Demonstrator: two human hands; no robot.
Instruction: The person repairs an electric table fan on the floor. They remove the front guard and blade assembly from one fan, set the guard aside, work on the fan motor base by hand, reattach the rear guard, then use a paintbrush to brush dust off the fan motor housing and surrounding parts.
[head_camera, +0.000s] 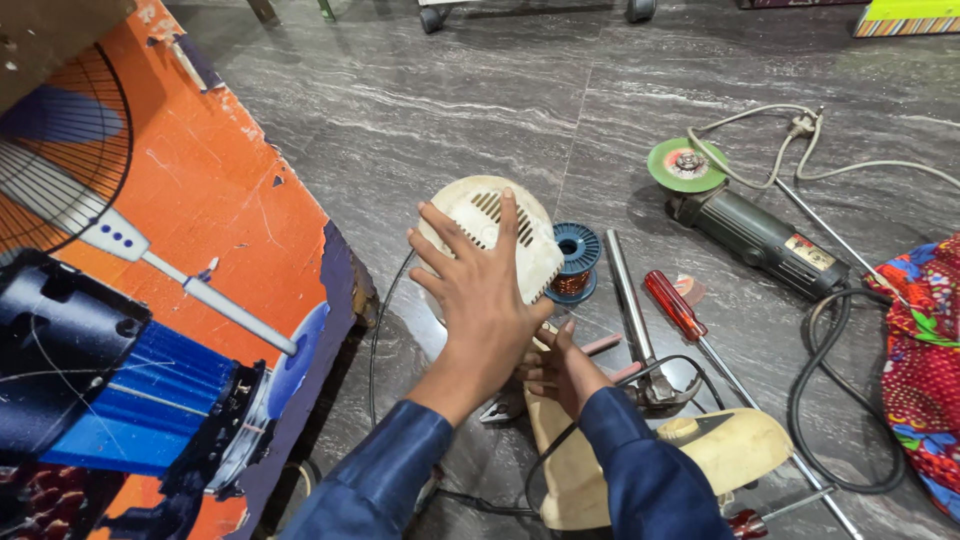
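Note:
My left hand (478, 290) lies flat, fingers spread, on a cream round vented fan motor cover (497, 222) standing on the grey floor. My right hand (562, 368) sits lower, just behind the left, curled against the underside of the motor housing; what it grips is hidden. A cream fan base piece (725, 445) lies under my right forearm, with a black cable (560, 445) looping across it. Both sleeves are dark blue.
A blue spool of copper wire (575, 260), a metal bar (628, 300), a red-handled screwdriver (675, 305) and an angle grinder (745, 225) with green disc lie to the right. An orange fan carton (190, 240) fills the left. A patterned cloth (925, 370) is at right.

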